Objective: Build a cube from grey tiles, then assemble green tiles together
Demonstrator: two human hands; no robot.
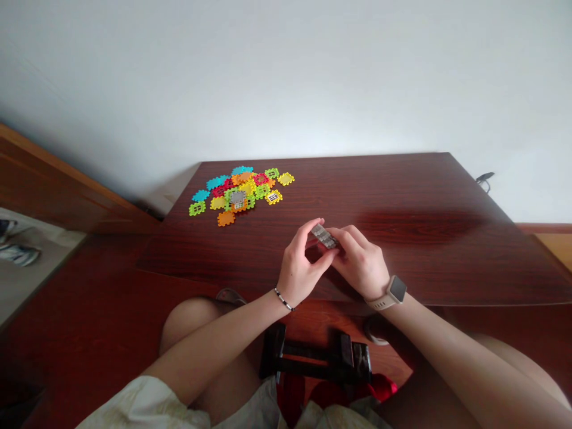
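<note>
Between my two hands, above the near part of the table, is a small stack of grey notched plastic tiles (323, 236). My left hand (300, 260) grips its left end between thumb and forefinger. My right hand (360, 261) closes on the right end, its fingers partly covering the tiles. How many tiles are in the stack I cannot tell. Farther off to the left lies a loose pile of colourful puzzle-edged tiles (247, 186) in blue, red, orange, yellow and green. A grey tile (237, 197) rests on this pile, and some tiles have window-like cutouts.
The dark reddish wooden table (402, 196) stands against a white wall (313, 77). A black cable (485, 177) shows beyond its right edge. Below the near edge is a black metal frame (313, 360) between my knees. Shoes (18, 254) lie at far left.
</note>
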